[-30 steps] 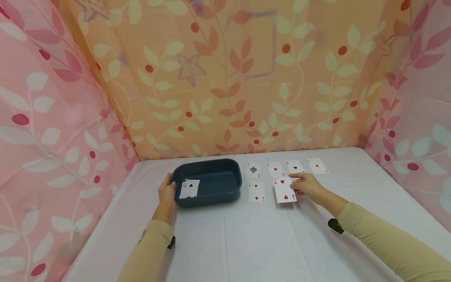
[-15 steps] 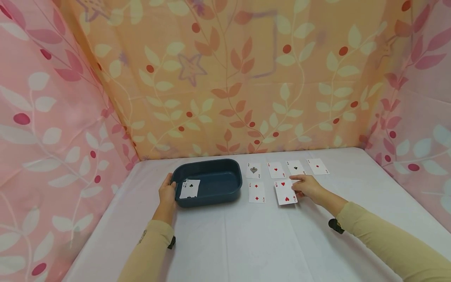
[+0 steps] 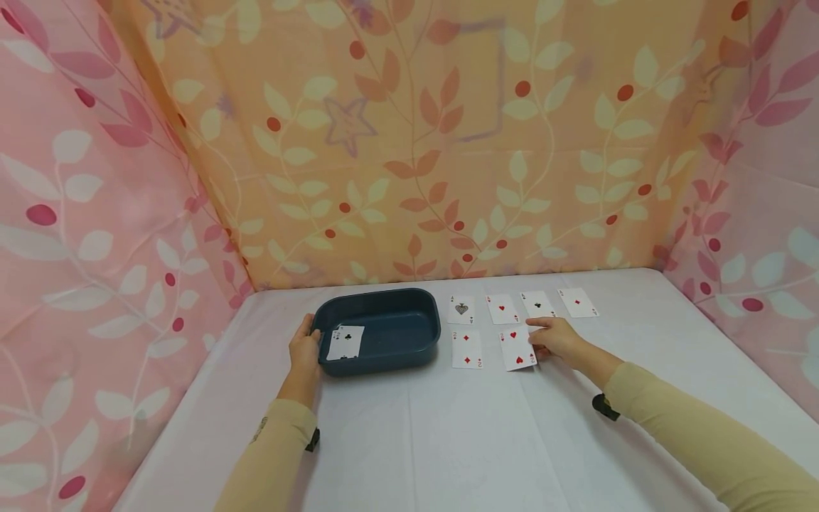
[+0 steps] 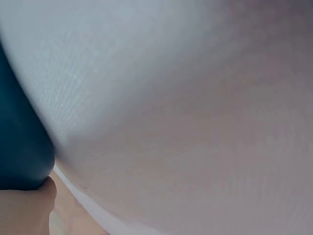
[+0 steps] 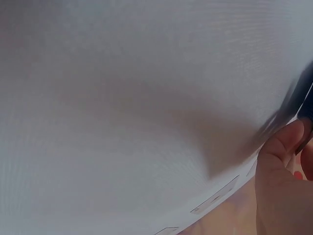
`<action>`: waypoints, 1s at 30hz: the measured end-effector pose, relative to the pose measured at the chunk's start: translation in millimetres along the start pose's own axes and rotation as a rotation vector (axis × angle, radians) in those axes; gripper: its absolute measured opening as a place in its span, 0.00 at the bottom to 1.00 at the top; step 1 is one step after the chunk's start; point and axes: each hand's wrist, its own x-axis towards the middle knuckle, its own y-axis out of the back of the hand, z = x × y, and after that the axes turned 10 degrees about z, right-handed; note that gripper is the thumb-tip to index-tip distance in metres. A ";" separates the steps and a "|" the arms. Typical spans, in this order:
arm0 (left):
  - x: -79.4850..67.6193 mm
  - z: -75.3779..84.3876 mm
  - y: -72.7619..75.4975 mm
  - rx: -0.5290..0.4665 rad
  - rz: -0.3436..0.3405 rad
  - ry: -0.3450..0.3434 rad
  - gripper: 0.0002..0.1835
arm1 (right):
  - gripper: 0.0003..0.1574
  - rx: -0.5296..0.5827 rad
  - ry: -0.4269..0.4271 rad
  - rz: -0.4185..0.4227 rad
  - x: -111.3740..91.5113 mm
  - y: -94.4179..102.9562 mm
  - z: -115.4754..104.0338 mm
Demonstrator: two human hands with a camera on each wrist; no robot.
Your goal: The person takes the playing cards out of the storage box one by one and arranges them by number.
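Note:
In the head view my left hand [image 3: 303, 348] grips the left end of a dark blue rectangular tub [image 3: 384, 362]; its thumb is over the rim. The left wrist view shows part of that hand [image 4: 24, 211] against the tub's side [image 4: 22, 132]. My right hand [image 3: 555, 338] pinches the two of hearts [image 3: 515, 350] by its right edge, face up and low over the cloth. To its left lies the two of diamonds [image 3: 467, 350]. From the right wrist, the thumb and fingers [image 5: 281, 152] appear on the card, whose dark back [image 5: 306, 107] faces that camera.
Behind the twos runs a row of aces: spades [image 3: 461, 311], hearts [image 3: 502, 309], clubs [image 3: 536, 304] and diamonds [image 3: 579, 302]. Overlapping club-marked cards [image 3: 346, 343] lie in the tub's left end. A white cloth [image 3: 473, 441] covers the table; patterned curtains [image 3: 409, 142] enclose it.
The two of hearts has come down nearer the cloth and slightly to the right, and its shadow has shrunk. The left hand and the tub stay in place.

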 end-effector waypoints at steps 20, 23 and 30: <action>0.3 0.5 0.9 -0.002 -0.008 0.029 0.29 | 0.33 0.002 -0.016 0.037 -1.1 5.2 0.3; 0.2 1.1 0.6 -0.011 -0.010 0.031 0.29 | 0.34 0.014 -0.009 0.048 -3.5 6.2 -0.5; 2.4 -2.8 0.3 0.006 -0.001 -0.013 0.30 | 0.34 0.075 0.030 0.053 -11.3 3.0 -10.7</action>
